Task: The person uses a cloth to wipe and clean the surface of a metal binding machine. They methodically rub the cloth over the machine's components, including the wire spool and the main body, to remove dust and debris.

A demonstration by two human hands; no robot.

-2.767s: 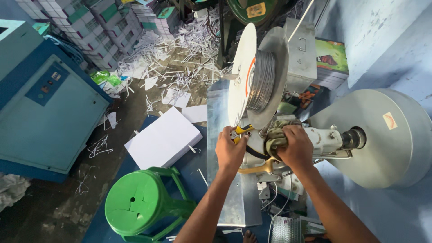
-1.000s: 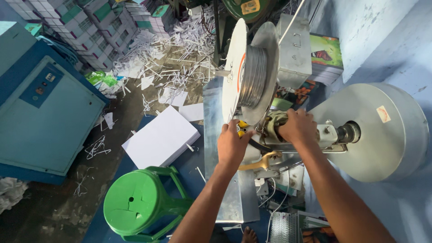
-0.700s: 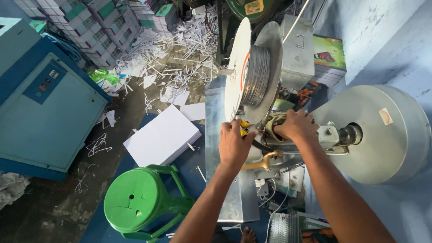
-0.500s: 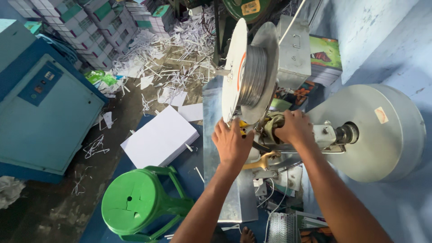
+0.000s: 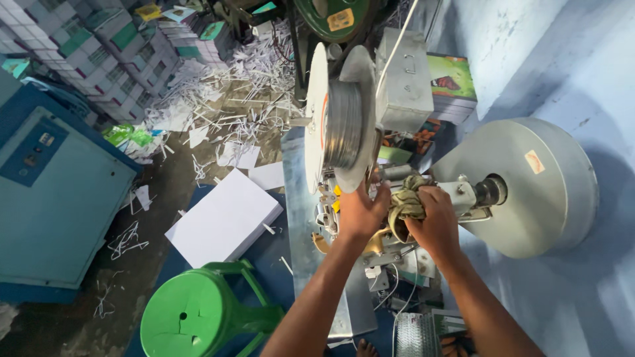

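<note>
A metal machine stands below me, with a large spool of silver wire [image 5: 342, 132] mounted upright on it. My left hand [image 5: 359, 213] rests against the machine's head just under the spool, next to small yellow parts [image 5: 337, 197]; what its fingers grip is hidden. My right hand [image 5: 431, 221] is closed around a dirty olive rag [image 5: 405, 203], pressed against the machine's horizontal shaft [image 5: 471, 194]. Both forearms reach up from the bottom of the view.
A big grey round cover [image 5: 537, 186] is on the right by the blue wall. A stack of white paper [image 5: 223, 218] and a green plastic stool [image 5: 198, 316] are at lower left. A blue cabinet [image 5: 53, 192] stands far left; paper scraps [image 5: 218, 112] litter the floor.
My left hand has slid up from the yellow parts toward the spool's lower edge. My right hand shifted slightly on the shaft, and the rag in it now shows.
</note>
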